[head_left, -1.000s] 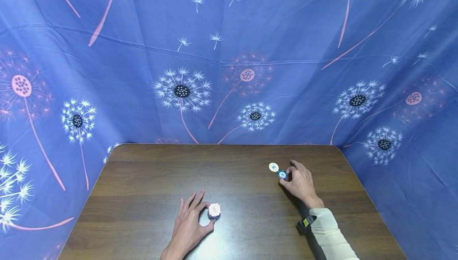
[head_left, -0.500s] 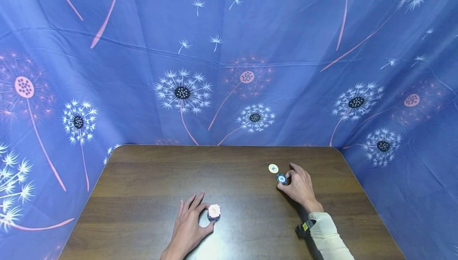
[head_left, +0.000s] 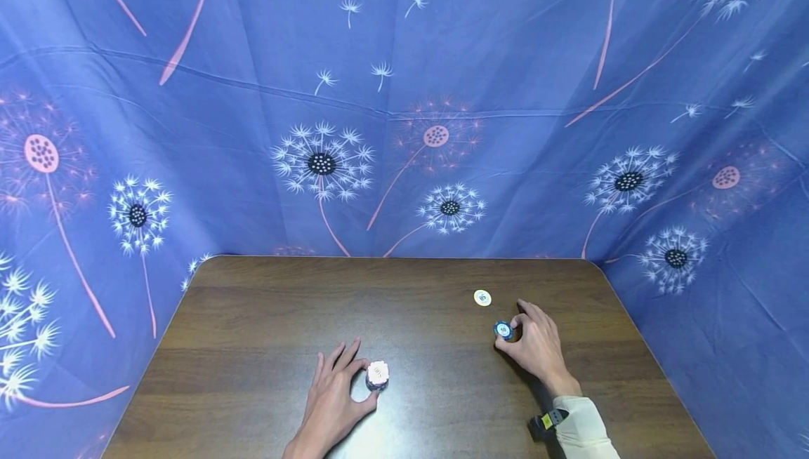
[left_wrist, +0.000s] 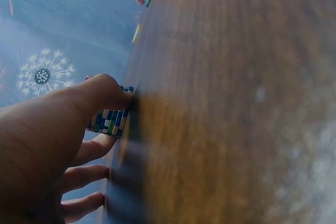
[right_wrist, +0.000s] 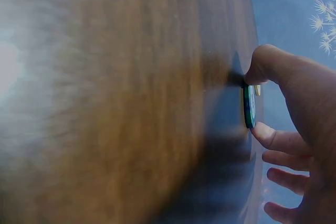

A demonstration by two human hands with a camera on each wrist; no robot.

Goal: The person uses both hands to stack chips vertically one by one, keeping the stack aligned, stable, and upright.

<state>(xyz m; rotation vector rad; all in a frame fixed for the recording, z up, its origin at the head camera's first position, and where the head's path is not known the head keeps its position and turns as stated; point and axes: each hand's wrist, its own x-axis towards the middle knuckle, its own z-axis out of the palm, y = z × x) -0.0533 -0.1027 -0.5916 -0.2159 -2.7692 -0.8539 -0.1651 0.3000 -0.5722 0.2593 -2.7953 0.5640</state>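
My left hand pinches a stack of poker chips between thumb and index finger, its other fingers spread out. The top chip is pale and washed out by glare; in the left wrist view the stack's edge shows blue, green and light bands. Over on the right, the thumb and index finger of my right hand hold a blue poker chip by its rim. It lies flat at the tabletop. A yellow-rimmed poker chip sits beyond it, apart from both hands.
The brown wooden table has rounded far corners. Blue dandelion-print cloth hangs behind it and along both sides. A dark device with a yellow label is strapped at the right sleeve's cuff.
My right hand has drawn the blue chip toward me and slightly right, widening the gap from the yellow-rimmed chip. The left hand and its stack have stayed put.
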